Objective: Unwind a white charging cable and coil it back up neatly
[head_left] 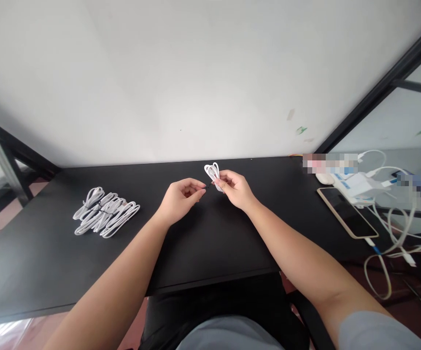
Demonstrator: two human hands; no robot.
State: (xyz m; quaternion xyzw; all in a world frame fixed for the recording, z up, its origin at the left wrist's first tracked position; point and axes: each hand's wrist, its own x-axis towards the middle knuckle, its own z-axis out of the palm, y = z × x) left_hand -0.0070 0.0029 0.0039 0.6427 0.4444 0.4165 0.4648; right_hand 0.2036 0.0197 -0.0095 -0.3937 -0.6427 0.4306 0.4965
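Observation:
Over the middle of the black table [210, 243], my right hand [235, 188] pinches a coiled white cable [212, 171], its loops sticking up past the fingertips. A thin black tie [208, 186] runs between the coil and my left hand [184, 197], whose thumb and index finger are closed on its end. Several more coiled white cables [104, 214], bound with dark ties, lie side by side in a group at the left of the table.
At the right lie a phone [348, 212] with a cable plugged in, a white power strip [352, 192] with a charger, and tangled white cables [396, 238] hanging over the edge. A pale wall [196, 87] rises behind the table.

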